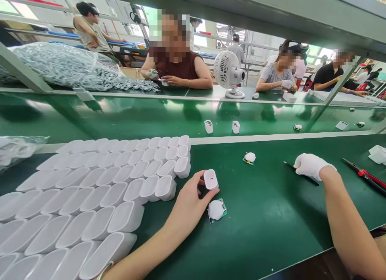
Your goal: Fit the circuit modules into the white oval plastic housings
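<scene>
My bare left hand pinches a small white charger housing between thumb and fingers, its face with a dark slot turned up. Just below it on the green table lies a circuit board topped by a white blob. Farther right, my right hand, in a white glove, is closed over a slim black tool with a pointed tip, seemingly tweezers, low at the table. Another circuit board with a white top sits between the hands, farther back.
Rows of white housings cover the left side. Red-and-black pliers lie at the right. Two housings stand on the green belt beyond. Across it are a white fan, a bag of grey parts and seated co-workers.
</scene>
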Demonstrator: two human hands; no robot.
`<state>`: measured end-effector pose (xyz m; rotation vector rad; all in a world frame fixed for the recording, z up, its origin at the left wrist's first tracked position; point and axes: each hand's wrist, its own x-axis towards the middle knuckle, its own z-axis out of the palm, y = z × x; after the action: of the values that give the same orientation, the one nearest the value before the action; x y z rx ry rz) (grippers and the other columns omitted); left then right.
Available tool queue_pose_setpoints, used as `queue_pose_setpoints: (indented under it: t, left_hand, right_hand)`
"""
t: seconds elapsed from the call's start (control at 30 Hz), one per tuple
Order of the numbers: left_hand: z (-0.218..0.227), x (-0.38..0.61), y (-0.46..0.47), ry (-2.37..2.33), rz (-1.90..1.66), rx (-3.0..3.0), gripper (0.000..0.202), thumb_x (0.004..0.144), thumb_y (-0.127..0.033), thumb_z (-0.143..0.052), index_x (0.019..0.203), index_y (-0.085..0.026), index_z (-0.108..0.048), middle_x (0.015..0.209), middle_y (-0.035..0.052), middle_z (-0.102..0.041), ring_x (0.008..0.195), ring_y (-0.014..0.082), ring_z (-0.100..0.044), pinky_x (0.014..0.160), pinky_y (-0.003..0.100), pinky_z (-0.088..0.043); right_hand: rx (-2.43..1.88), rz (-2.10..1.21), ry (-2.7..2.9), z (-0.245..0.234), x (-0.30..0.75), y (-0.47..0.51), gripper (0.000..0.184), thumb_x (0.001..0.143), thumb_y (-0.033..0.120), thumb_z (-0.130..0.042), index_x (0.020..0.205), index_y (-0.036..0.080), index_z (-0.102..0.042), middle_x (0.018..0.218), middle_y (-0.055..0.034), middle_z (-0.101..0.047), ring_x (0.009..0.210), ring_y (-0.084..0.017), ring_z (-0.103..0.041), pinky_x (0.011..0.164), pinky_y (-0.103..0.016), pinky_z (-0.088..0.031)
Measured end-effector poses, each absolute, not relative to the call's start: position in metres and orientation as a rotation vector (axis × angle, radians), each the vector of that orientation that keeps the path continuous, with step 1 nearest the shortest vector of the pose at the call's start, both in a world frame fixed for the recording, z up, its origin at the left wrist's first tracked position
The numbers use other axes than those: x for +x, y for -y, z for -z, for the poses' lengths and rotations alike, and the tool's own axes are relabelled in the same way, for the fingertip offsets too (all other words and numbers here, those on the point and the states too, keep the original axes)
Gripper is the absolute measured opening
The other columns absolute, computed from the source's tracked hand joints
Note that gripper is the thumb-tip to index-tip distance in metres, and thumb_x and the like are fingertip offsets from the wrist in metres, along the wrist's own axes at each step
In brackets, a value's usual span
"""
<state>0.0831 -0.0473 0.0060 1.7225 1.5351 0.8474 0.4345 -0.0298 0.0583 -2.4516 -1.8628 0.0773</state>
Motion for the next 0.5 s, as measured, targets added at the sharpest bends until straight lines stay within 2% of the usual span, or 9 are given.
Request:
queue_pose_setpoints:
  t: [0.07,0.13,0.17,0.23,0.3,0.4,0.47,0.5]
  left_hand:
    - [-0.008,0.083,0.049,-1.558,-0.941,1.748,0.04,0.074,-0.043,-0.058,0.109,-0.023,-0.054,0.095,0.0033,-0.061,0.073,0.0193,-0.054,0.068,0.034,-0.048]
    - [-0.009,0.084,0.051,-1.536,-1.04,1.795,0.04,0.075,-0.043,-0.059,0.11,-0.024,-0.054,0.099,0.0037,-0.06,0.08,0.0203,-0.056,0.071,0.034,-0.049]
    - [-0.009,0.084,0.053,-1.505,-1.075,1.819,0.039,0.075,-0.043,-0.06,0.11,-0.025,-0.054,0.101,0.0036,-0.059,0.083,0.0203,-0.056,0.073,0.034,-0.049]
    - [-0.007,0.086,0.055,-1.428,-1.106,1.85,0.038,0.076,-0.04,-0.06,0.111,-0.026,-0.054,0.105,0.0033,-0.057,0.085,0.0197,-0.056,0.074,0.033,-0.05]
    - [-0.003,0.088,0.057,-1.358,-1.11,1.821,0.038,0.077,-0.038,-0.06,0.114,-0.028,-0.054,0.11,0.0033,-0.055,0.089,0.0194,-0.056,0.075,0.033,-0.051]
    - [0.004,0.091,0.056,-1.274,-1.135,1.647,0.041,0.076,-0.036,-0.062,0.116,-0.027,-0.054,0.114,0.0036,-0.055,0.097,0.0203,-0.056,0.085,0.036,-0.051]
    - [0.008,0.091,0.053,-1.219,-1.155,1.499,0.046,0.074,-0.036,-0.064,0.118,-0.026,-0.053,0.113,0.0041,-0.057,0.101,0.0209,-0.056,0.092,0.038,-0.048]
    - [0.01,0.092,0.052,-1.196,-1.152,1.433,0.049,0.073,-0.036,-0.065,0.119,-0.025,-0.052,0.112,0.0043,-0.058,0.102,0.021,-0.056,0.093,0.039,-0.048]
  right_hand:
    - [-2.547,-0.083,1.814,-0.059,0.431,0.028,0.007,0.056,0.014,-0.068,0.061,0.017,-0.07,0.063,-0.0091,-0.066,0.057,-0.024,-0.062,0.055,-0.035,-0.045]
    - [-2.467,-0.032,1.8,-0.052,0.409,0.027,0.029,0.069,0.031,-0.063,0.096,0.022,-0.07,0.093,-0.0116,-0.068,0.082,-0.027,-0.064,0.069,-0.04,-0.048]
    - [-2.367,-0.008,1.812,-0.045,0.394,0.026,0.041,0.076,0.038,-0.057,0.114,0.026,-0.062,0.11,-0.0092,-0.064,0.096,-0.025,-0.061,0.079,-0.039,-0.047]
    - [-1.971,-0.082,1.808,-0.027,0.362,0.02,0.055,0.078,0.042,-0.056,0.13,0.026,-0.047,0.123,-0.0077,-0.057,0.11,-0.022,-0.055,0.091,-0.036,-0.044]
    - [-1.765,-0.193,1.844,-0.007,0.34,0.012,0.063,0.071,0.039,-0.065,0.13,0.023,-0.047,0.121,-0.0081,-0.057,0.113,-0.024,-0.052,0.095,-0.039,-0.042]
    - [-1.591,-0.364,1.812,0.011,0.328,0.001,0.044,0.069,0.027,-0.065,0.111,0.021,-0.06,0.104,-0.0056,-0.065,0.101,-0.022,-0.058,0.094,-0.04,-0.043]
    - [-1.523,-0.423,1.769,0.013,0.326,0.001,0.032,0.071,0.023,-0.061,0.103,0.02,-0.061,0.095,-0.0033,-0.067,0.093,-0.018,-0.061,0.092,-0.038,-0.045]
    - [-1.494,-0.456,1.737,0.012,0.325,0.004,0.032,0.071,0.022,-0.06,0.103,0.02,-0.059,0.093,-0.003,-0.067,0.089,-0.017,-0.063,0.089,-0.037,-0.047]
